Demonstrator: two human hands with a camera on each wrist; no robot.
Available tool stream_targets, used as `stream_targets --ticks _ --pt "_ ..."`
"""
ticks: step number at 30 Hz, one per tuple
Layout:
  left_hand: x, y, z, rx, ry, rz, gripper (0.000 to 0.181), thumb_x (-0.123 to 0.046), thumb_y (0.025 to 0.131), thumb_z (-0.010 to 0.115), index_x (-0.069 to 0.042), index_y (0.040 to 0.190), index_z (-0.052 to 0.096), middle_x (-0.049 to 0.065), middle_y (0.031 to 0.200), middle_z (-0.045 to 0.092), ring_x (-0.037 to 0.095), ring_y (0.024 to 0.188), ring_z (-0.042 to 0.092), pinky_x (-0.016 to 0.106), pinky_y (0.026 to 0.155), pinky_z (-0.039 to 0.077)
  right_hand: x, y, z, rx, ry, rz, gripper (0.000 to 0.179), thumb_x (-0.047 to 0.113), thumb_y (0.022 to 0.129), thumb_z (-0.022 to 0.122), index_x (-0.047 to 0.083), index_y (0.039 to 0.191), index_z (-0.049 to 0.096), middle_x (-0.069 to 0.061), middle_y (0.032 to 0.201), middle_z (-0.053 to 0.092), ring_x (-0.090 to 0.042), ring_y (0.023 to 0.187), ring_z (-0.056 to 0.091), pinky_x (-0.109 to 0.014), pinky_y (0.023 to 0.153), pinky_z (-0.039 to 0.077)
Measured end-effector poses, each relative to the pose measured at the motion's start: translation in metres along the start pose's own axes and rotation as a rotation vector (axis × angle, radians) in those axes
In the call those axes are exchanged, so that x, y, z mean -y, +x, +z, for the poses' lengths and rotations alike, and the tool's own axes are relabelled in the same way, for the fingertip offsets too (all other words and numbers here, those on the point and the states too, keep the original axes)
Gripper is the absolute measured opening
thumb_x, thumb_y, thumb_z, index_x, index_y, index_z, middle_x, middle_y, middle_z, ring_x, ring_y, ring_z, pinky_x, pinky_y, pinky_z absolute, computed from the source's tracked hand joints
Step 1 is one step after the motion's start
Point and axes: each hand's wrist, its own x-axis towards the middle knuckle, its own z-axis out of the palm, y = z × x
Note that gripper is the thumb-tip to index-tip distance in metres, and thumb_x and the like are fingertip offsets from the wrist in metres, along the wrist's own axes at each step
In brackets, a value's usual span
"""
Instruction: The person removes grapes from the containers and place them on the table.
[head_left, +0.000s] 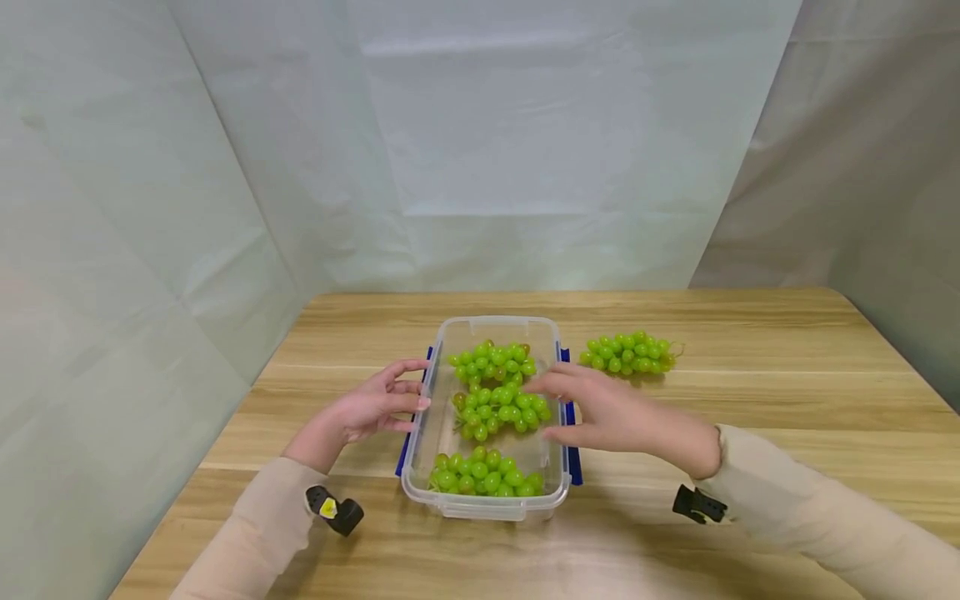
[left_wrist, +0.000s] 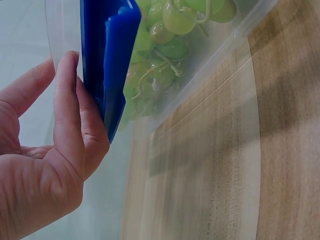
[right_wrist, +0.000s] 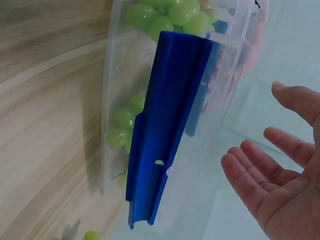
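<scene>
A clear plastic container [head_left: 491,506] with blue side latches [right_wrist: 167,120] stands lidless on the table. Inside lie three bunches of green grapes: one at the far end [head_left: 491,362], one in the middle [head_left: 504,408], one at the near end [head_left: 483,473]. My left hand [head_left: 378,406] is at the container's left side, its spread fingers touching the rim and, in the left wrist view, the blue latch [left_wrist: 107,60]. My right hand [head_left: 600,406] hovers over the right rim with fingers apart and nothing in it, partly covering the middle bunch's right side.
Another bunch of green grapes [head_left: 630,353] lies on the wooden table [head_left: 750,400] to the right of the container. Pale sheets [head_left: 495,150] hang behind the table and at both sides. Each wrist wears a black strap [head_left: 699,504].
</scene>
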Motion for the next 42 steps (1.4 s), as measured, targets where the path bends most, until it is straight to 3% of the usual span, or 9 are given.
stream_targets --ticks 7,13,20,25,33,42 --pt "-0.001 0.0 -0.001 0.003 -0.002 -0.002 0.074 -0.008 0.091 0.062 -0.01 0.148 0.016 0.024 0.13 0.041 0.018 0.093 0.062 0.029 0.074 0.059 0.011 0.007 0.003 0.045 -0.001 0.025 0.053 0.021 0.084 0.071 0.006 0.131 0.052 -0.013 0.127 0.056 -0.034 0.118 0.053 -0.048 0.094 0.05" --pt "-0.001 -0.002 -0.001 0.016 0.009 0.006 0.076 -0.01 0.09 0.064 -0.009 0.148 0.015 0.022 0.127 0.042 0.015 0.091 0.061 0.028 0.074 0.059 0.015 0.011 0.007 0.06 0.016 0.002 0.055 0.023 0.084 0.071 0.005 0.132 0.051 -0.011 0.123 0.057 -0.026 0.105 0.059 -0.039 0.088 0.053" --pt "-0.001 -0.002 -0.001 0.002 0.041 0.021 0.075 -0.011 0.091 0.063 -0.006 0.148 0.015 0.02 0.125 0.04 0.013 0.09 0.06 0.029 0.075 0.058 0.02 0.018 0.015 0.112 0.053 0.032 0.056 0.026 0.085 0.071 0.008 0.134 0.05 -0.011 0.128 0.055 -0.026 0.112 0.055 -0.041 0.092 0.051" --pt "-0.002 -0.003 0.0 -0.018 0.073 0.014 0.076 -0.013 0.089 0.065 -0.006 0.147 0.017 0.026 0.132 0.035 0.016 0.095 0.059 0.032 0.079 0.058 0.022 0.021 0.023 0.158 0.059 0.057 0.056 0.028 0.087 0.069 0.009 0.136 0.049 -0.008 0.13 0.053 -0.024 0.116 0.053 -0.042 0.097 0.049" --pt "-0.005 -0.006 0.001 -0.034 0.091 -0.003 0.076 -0.013 0.089 0.065 -0.005 0.147 0.017 0.024 0.131 0.038 0.016 0.094 0.059 0.033 0.079 0.058 0.025 0.026 0.034 0.175 0.073 0.012 0.055 0.025 0.087 0.069 0.006 0.134 0.05 -0.008 0.129 0.055 -0.025 0.115 0.055 -0.036 0.097 0.049" --pt "-0.008 -0.006 0.001 -0.032 0.126 -0.003 0.075 -0.011 0.089 0.064 -0.003 0.148 0.017 0.031 0.137 0.033 0.019 0.095 0.059 0.034 0.079 0.058 0.029 0.031 0.046 0.202 0.084 0.01 0.055 0.023 0.084 0.073 0.006 0.132 0.053 -0.009 0.125 0.057 -0.024 0.111 0.057 -0.03 0.095 0.05"
